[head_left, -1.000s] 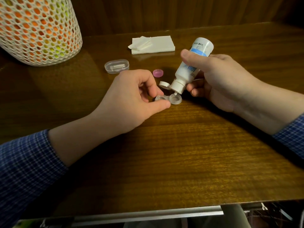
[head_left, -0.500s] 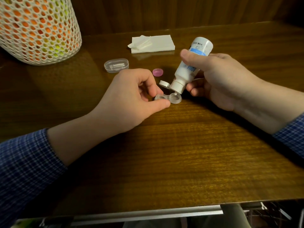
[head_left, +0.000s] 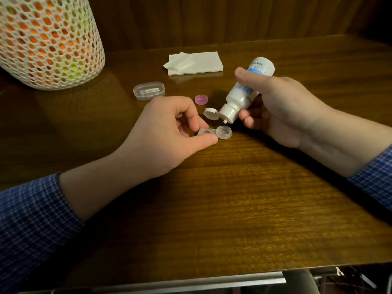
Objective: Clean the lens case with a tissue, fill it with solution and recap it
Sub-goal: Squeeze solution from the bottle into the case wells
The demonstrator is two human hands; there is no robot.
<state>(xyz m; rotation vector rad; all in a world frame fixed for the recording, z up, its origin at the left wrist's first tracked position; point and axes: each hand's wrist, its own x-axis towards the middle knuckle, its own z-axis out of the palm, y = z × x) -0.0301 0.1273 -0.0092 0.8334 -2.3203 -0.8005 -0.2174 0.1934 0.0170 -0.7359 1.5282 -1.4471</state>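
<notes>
The left hand [head_left: 167, 132] pinches the lens case [head_left: 215, 132]; the right hand [head_left: 282, 111] grips the solution bottle [head_left: 244, 94], nozzle at the case's twelve o'clock. She should squeeze gently; fill level seems unclear.

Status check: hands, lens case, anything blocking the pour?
Left hand pinches lens case on table. Right hand grips solution bottle, tilted, nozzle above right well. Pink cap off. Nothing blocking.
</notes>
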